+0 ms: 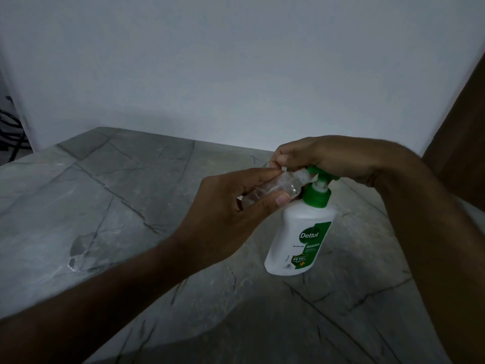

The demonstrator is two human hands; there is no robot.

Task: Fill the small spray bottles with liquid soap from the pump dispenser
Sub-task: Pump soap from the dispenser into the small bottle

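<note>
At the far left some dark cables hang by the wall, and the grey veined counter stretches across; a clear, glinting object lies on it toward the left, too dim to identify for sure, though it may be another small bottle. Moving right, the left hand holds a small clear spray bottle tilted on its side, its grip closed around the body with thumb under and fingers over, the open neck pointed at the nozzle of the pump. Just beside it stands the white Dettol pump dispenser with its green pump head, upright on the counter. The right hand comes over the top, its palm resting on the pump head while its curled fingertips pinch at the bottle's mouth, steadying it against the spout. Some liquid and bubbles seem to sit inside the bottle, so I judge the filling is under way but unfinished; capping it is left to do.
</note>
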